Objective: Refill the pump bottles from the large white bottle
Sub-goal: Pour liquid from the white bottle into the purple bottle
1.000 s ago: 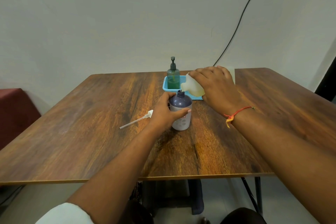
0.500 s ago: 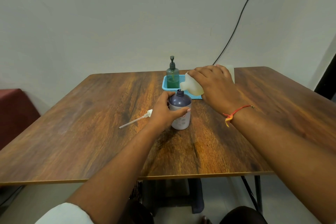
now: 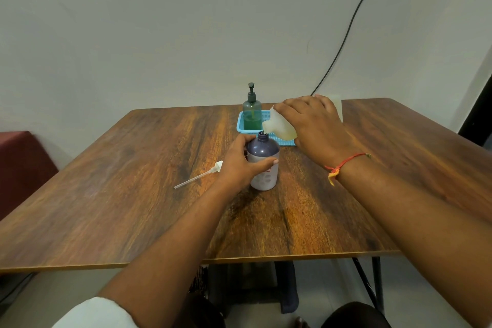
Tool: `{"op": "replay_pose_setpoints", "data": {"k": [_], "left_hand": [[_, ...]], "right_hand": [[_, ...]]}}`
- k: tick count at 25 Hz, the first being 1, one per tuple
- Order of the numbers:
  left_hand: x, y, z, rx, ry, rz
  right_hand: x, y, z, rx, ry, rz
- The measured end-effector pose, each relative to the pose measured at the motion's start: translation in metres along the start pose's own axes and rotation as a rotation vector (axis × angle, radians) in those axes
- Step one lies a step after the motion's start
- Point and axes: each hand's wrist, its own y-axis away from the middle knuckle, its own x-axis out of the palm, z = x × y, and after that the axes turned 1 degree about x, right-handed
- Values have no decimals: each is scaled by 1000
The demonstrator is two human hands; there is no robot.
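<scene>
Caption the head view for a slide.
Right hand tips the large white bottle over the open purple bottle, gripped by the left hand; pump lies alongside.

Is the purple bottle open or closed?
Open: the purple bottle has a bare neck, and a white pump lies apart on the table.

Brown wood-grain rectangular table (image 3: 133, 208), dark metal legs underneath; blue perforated plastic basket (image 3: 241, 126) sits near far edge, centre; purple round plastic bottle (image 3: 263, 181) stands upright, uncapped, just in front of basket; white pump head with clear dip tube (image 3: 217, 166) lies flat left of bottle
</scene>
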Motion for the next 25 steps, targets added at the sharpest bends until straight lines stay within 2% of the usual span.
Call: {"op": "replay_pose_setpoints", "data": {"k": [25], "left_hand": [[0,0,0,-14,-12,-6]], "right_hand": [[-2,-1,2,-11,44,27]]}}
